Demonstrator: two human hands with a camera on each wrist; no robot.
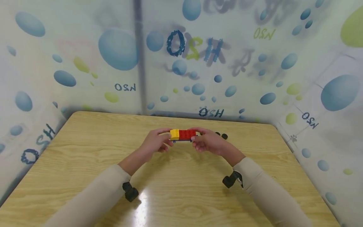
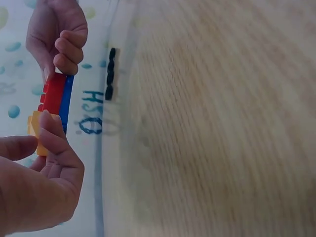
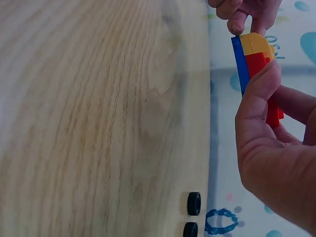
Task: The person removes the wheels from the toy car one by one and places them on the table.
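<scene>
A toy-brick car body is held above the table between both hands. It has red bricks, a yellow sloped end and a blue base below. My left hand pinches the yellow end between thumb and fingers, as the left wrist view shows. From the other side my right hand grips the red end, thumb along its near side in the right wrist view. Fingers hide parts of both ends. Studs show on top of the red and yellow bricks.
Several small black wheels stand in a row near the table's back edge, partly behind the right hand in the head view. The wooden table meets a printed wall at the back. Each sleeve carries a black wrist camera.
</scene>
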